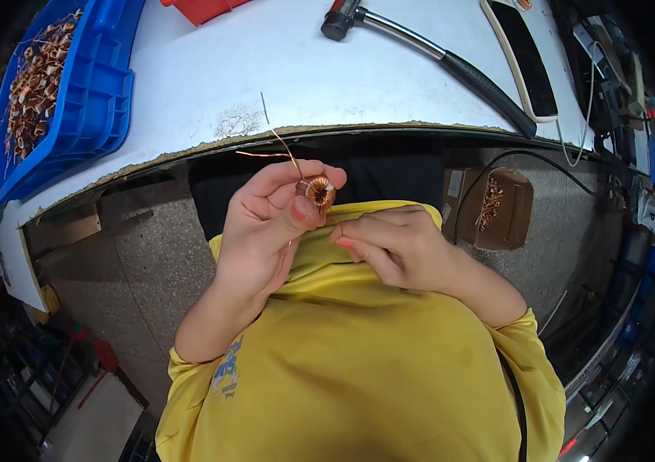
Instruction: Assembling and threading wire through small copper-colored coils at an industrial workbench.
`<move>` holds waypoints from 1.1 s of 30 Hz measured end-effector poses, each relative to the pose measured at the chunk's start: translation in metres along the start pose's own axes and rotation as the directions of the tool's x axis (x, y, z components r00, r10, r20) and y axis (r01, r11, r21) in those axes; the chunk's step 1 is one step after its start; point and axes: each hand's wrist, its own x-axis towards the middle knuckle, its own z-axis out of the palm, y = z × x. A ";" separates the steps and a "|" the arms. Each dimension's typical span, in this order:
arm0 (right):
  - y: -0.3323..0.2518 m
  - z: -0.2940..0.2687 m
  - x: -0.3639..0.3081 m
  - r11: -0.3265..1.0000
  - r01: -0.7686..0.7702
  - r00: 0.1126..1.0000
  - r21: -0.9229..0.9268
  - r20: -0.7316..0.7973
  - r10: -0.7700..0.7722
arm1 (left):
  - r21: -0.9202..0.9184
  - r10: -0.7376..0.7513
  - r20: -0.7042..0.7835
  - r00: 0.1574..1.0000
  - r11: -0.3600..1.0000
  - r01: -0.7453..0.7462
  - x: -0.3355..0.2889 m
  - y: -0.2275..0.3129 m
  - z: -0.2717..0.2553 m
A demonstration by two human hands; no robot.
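A small ring-shaped coil (320,193), wound with copper wire, is pinched between the thumb and fingers of my left hand (266,219). Loose copper wire ends (285,144) stick up from it toward the table edge, and one bends off to the left. A short bit of wire also shows below my left thumb. Just right of the coil, my right hand (401,245) is closed, thumb against the curled fingers. What lies in that pinch, if anything, is too small to make out. Both hands are above my lap, in front of the table's near edge.
The white table (189,85) has a chipped front edge. On it are a blue bin (100,100) of copper coils, a red container (200,9), a hammer (420,46) and a phone (526,61). A cardboard box (516,208) with copper pieces stands below, near a black cable (489,163).
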 end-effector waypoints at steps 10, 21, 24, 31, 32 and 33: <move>0.020 -0.032 0.016 0.936 -0.115 0.985 0.334 -0.084 0.151 | 0.354 -0.138 0.020 0.990 0.927 0.122 -0.004 0.030 0.028; 0.005 -0.061 0.080 0.530 -0.573 0.742 0.626 0.670 0.011 | 0.486 -0.280 -0.064 0.958 0.830 0.275 -0.015 0.016 0.055; -0.002 -0.069 0.090 0.705 -0.479 0.634 0.522 0.762 -0.134 | 0.583 -0.335 -0.055 0.940 0.754 0.303 -0.014 0.014 0.051; -0.037 -0.087 0.105 0.903 -0.401 0.592 0.152 0.796 0.129 | 0.602 -0.311 -0.075 0.947 0.744 0.292 -0.015 0.016 0.057; -0.032 -0.088 0.100 0.874 -0.453 0.674 0.177 0.709 0.206 | 0.621 -0.269 -0.025 0.963 0.751 0.226 -0.014 0.016 0.054; -0.027 -0.089 0.094 0.843 -0.495 0.738 0.208 0.613 0.282 | 0.638 -0.222 0.023 0.975 0.754 0.156 -0.016 0.017 0.052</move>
